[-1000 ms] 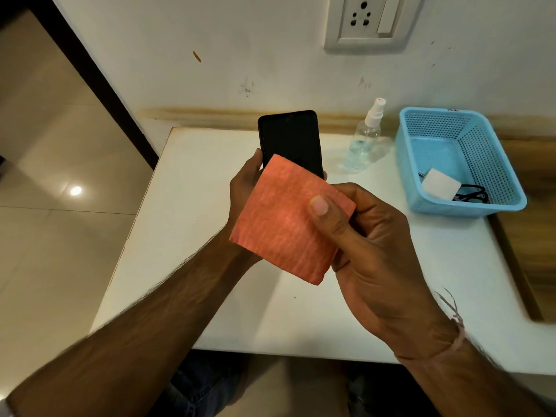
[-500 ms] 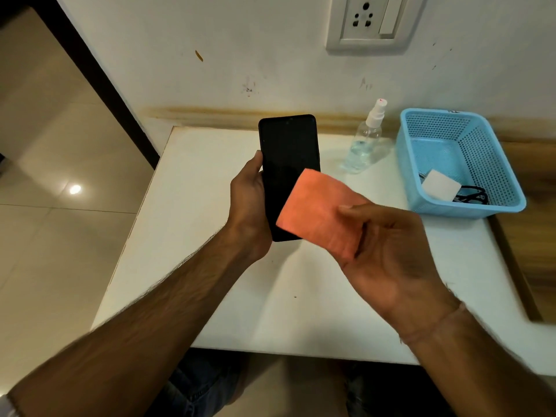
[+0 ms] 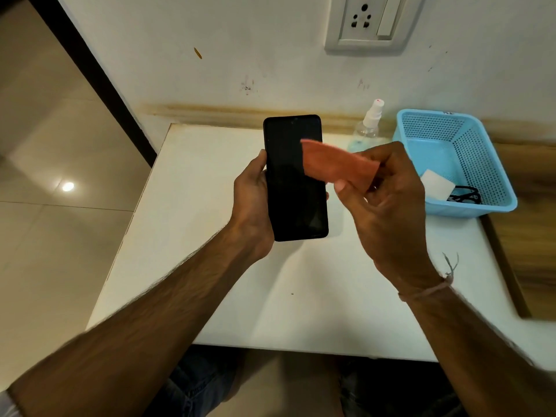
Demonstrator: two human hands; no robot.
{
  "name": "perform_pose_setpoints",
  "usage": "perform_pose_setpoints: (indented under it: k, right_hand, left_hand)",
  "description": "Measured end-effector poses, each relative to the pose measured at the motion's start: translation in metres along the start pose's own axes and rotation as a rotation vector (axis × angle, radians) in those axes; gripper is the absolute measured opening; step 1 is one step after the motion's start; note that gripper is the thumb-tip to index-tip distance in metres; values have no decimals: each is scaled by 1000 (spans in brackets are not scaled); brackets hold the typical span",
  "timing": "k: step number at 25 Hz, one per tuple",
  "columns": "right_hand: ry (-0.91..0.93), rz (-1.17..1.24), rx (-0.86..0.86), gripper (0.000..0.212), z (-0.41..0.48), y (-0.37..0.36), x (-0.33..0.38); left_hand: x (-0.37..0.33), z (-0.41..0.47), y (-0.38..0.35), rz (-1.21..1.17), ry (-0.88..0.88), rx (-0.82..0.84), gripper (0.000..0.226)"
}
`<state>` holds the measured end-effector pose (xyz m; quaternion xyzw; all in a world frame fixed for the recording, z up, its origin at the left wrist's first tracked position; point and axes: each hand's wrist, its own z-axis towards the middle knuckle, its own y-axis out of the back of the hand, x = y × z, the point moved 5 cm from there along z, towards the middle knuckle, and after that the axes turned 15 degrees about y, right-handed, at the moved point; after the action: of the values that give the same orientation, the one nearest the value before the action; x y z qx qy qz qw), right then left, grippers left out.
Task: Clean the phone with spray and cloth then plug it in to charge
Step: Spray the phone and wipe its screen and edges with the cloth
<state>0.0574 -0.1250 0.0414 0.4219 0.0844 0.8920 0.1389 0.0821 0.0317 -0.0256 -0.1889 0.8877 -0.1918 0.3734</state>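
Phone: a flat black rectangle with round corners and a smooth, shiny dark screen. It is held up in the air over the worktop, nearly upright, with the screen facing the person.
Left hand: wraps round the phone from the left. The thumb lies along the left edge, the palm is behind it, and a fingertip peeks out at the right edge.
Cloth: thin, soft and orange, with fine little ribs. It is seen almost from its edge, so it looks like a long strip. Its left tip is in front of the top right part of the screen. I cannot tell if it touches the glass.
Right hand: just to the right of the phone. The thumb and curled fingers pinch the right end of the cloth.
Spray bottle: small, clear plastic with a white spray top. It stands at the back of the worktop, partly hidden behind the right hand.
Basket: light blue plastic with many tiny holes in its walls. It sits just right of the bottle.
Inside the basket: a white blocky charger touching a tangled black cable.
Worktop: white, flat and smooth.
Socket: a white plate with round holes, high on the marked white wall, above the bottle.
Floor: shiny pale tiles on the left.
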Motion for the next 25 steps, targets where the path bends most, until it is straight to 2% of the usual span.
perform_pose_setpoints:
  k: [2, 4, 7, 10, 16, 19, 25]
  right_hand:
    - [143, -115, 98, 27, -4, -8, 4]
    - [178, -261, 179, 22, -13, -18, 2]
    - [180, -559, 296, 35, -32, -33, 2]
    - [237, -706, 335, 43, -41, -42, 7]
    - [272, -632, 336, 47, -48, -52, 1]
    - [368, -563, 359, 48, -57, -58, 2]
    - [461, -589, 414, 59, -90, -60, 8]
  left_hand:
    - [1, 0, 0, -16, -11, 28, 56]
    - [1, 1, 0, -45, -5, 54, 55]
    - [1, 2, 1, -102, 13, 101, 57]
    - [1, 3, 0, -111, 32, 135, 63]
    - [-3, 1, -2, -110, 88, 268, 71]
    - [-5, 1, -2, -107, 104, 329, 75]
    - [-8, 0, -3, -139, 125, 417, 77]
